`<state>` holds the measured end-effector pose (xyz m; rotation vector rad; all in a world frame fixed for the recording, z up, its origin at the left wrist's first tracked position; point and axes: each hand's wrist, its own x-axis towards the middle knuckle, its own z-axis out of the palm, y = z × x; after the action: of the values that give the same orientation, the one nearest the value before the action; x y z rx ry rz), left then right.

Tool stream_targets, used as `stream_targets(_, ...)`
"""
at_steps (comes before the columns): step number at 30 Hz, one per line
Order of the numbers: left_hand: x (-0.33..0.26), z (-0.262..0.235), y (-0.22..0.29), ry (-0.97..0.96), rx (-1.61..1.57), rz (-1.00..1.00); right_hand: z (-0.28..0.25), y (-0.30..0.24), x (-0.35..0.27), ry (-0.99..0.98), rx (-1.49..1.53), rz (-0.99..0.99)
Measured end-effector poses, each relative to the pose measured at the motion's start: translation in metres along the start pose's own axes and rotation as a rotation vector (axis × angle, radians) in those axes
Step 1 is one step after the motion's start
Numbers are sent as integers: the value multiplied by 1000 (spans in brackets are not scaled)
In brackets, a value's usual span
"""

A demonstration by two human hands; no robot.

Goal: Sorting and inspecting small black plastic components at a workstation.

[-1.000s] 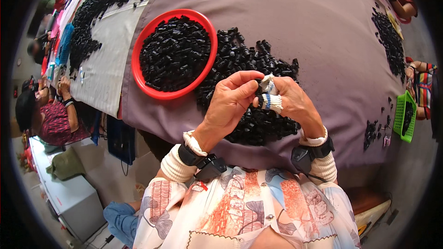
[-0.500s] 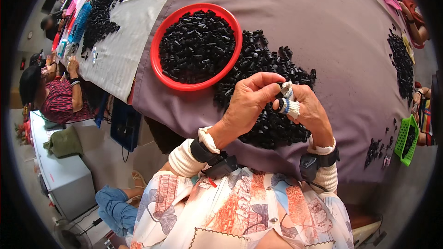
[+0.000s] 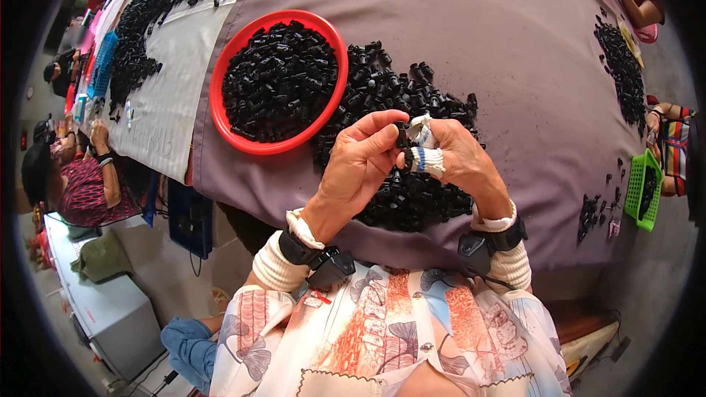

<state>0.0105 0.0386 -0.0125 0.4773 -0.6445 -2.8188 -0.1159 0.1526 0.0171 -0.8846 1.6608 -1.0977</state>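
Observation:
My left hand (image 3: pixel 354 162) pinches a small black plastic part (image 3: pixel 401 136) between thumb and fingertips. From the other side my right hand (image 3: pixel 457 158), with white fabric finger covers (image 3: pixel 426 162) on its thumb and a finger, grips the same part. Both hands meet over a loose pile of similar black parts (image 3: pixel 412 202) on the grey-purple cloth. Just left of the pile stands a round red basin (image 3: pixel 340 95), heaped with black parts (image 3: pixel 276 81). My fingers hide most of the held piece.
A grey-purple cloth (image 3: pixel 507 37) covers the table. At far left, more black parts (image 3: pixel 140 37) lie on a white sheet near a seated person (image 3: pixel 95 184). A green basket (image 3: pixel 638 198) sits at the right edge, beside another person's arm. A white box-like appliance (image 3: pixel 110 294) stands lower left.
The view has shifted, so the basin and pile appear further left. My hands stay together, and the black part between them now shows more plainly.

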Motion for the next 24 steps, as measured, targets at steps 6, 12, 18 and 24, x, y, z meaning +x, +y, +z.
stream_targets(6,0,-4,-3,0,37,13,2,5,3,2,-54,-38)
stream_targets(12,0,3,-5,58,50,7,2,5,0,2,-85,-18)
stream_targets(18,1,1,-7,28,202,50,4,5,-1,-1,-51,-37)
stream_targets(24,1,-5,1,-25,-10,29,2,5,2,9,-38,15)
